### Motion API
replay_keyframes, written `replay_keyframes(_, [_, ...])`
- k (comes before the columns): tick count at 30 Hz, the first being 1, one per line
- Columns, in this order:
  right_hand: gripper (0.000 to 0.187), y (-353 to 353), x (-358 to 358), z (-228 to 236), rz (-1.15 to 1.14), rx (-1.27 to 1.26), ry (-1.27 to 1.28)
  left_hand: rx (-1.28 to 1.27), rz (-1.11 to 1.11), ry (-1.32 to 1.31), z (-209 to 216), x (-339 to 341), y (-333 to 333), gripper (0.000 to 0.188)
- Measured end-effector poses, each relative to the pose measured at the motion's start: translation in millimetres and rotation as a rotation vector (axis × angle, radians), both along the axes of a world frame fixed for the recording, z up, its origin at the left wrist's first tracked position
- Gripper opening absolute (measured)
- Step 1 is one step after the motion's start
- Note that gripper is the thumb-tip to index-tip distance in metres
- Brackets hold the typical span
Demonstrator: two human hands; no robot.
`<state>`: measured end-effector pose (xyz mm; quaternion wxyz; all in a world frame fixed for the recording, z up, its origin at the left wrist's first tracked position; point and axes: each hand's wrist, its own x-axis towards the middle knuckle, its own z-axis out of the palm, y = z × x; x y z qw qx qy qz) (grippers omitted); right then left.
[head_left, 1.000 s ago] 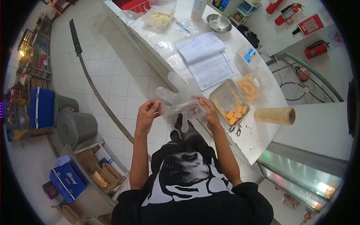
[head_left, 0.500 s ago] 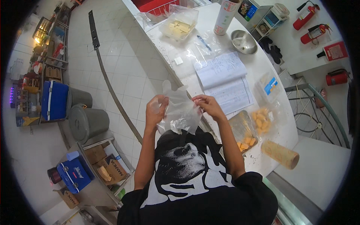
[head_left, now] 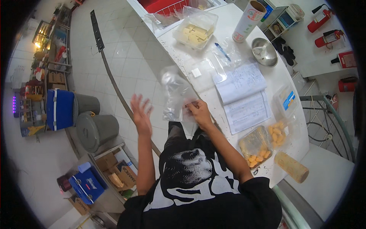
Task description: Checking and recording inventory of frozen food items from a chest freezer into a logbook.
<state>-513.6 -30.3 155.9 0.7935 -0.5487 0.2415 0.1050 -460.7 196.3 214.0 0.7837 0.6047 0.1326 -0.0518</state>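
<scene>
A thin, see-through plastic bag hangs crumpled above my lap, off the table's edge. My right hand pinches its right side between thumb and fingers. To the left of the bag, my left hand is raised with its fingers spread, slightly blurred, and holds nothing. Beyond the right hand, an open notebook with handwritten pages lies on the white table. A clear tub of pale yellow pieces stands at the table's far end.
Right of my forearm are a clear container with orange pieces, a bag of similar pieces and a tan roll. A steel bowl, tall tube and blue pen lie farther off. A lidded grey bin stands left.
My left hand has let go of the plastic bag and moved left, fingers spread. The right hand still holds the bag, slightly farther left. The view has shifted, so the table appears farther right.
</scene>
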Motion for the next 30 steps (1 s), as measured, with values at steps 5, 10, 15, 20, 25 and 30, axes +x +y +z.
replay_keyframes(5, [0.027, 61, 44, 6, -0.169, 0.015, -0.069, 0.027, -0.249, 0.091, -14, -13, -9, 0.068])
replay_keyframes(10, [0.021, 113, 99, 5, -0.417, 0.127, -0.152, 0.092, -0.189, 0.171, -29, 59, 27, 0.031])
replay_keyframes(15, [0.022, 146, 134, -10, -0.445, 0.132, -0.077, -0.084, -0.135, 0.268, -30, 109, 63, 0.033])
replay_keyframes(20, [0.023, 152, 158, -22, -0.423, 0.199, 0.088, -0.136, -0.090, 0.275, -42, 151, 84, 0.023])
replay_keyframes(25, [0.027, 158, 182, -10, -0.460, 0.083, 0.030, -0.180, -0.238, 0.379, -40, 177, 83, 0.037])
replay_keyframes(30, [0.031, 148, 206, -33, -0.451, 0.019, 0.040, -0.232, -0.311, 0.375, -47, 197, 82, 0.037])
